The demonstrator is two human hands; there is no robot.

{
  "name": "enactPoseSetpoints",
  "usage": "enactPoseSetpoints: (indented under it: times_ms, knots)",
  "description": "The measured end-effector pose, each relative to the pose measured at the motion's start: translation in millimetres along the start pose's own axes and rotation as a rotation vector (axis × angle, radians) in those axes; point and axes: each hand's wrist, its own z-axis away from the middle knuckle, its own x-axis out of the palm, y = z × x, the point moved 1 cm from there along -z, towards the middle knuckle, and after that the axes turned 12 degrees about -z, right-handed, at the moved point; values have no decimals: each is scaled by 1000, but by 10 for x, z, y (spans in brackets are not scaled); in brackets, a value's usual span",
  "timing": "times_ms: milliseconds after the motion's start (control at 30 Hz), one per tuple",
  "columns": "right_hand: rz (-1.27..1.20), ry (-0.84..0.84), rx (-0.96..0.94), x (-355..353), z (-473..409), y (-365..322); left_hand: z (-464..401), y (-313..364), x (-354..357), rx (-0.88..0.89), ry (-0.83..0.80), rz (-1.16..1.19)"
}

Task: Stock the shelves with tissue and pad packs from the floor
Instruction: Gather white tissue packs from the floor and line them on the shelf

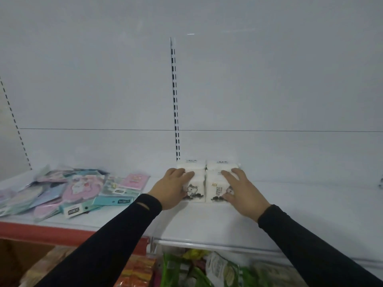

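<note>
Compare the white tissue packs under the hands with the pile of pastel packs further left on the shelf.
The white tissue packs are blocky and sit squared up in neat rows against the back panel; the pastel packs are flat and lie overlapping in a loose heap. The tissue packs are white with dark animal prints; the pastel ones are pink, teal and blue. Left hand and right hand rest on the tissue packs only. Both lie on the same shelf.

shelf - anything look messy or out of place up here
Yes: the pastel pad packs on the left of the shelf lie in a loose, overlapping heap at mixed angles. The white tissue packs between the left hand and right hand sit squared, side by side.
</note>
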Motion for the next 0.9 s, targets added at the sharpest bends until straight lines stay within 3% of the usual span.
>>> enactPoseSetpoints:
  times_ms: [233,433,633,900]
  knots:
    - [27,17,33,126,-131,59,-149,-92,186,36,19,-71]
    - [187,31,81,25,-129,-6,-108,-171,72,55,7,15]
    - [80,169,-231,-113,-16,-534,286,-420,-303,-130,120,156]
    - [-149,-69,-622,490,181,-1365,1809,-585,-659,-591,248,95]
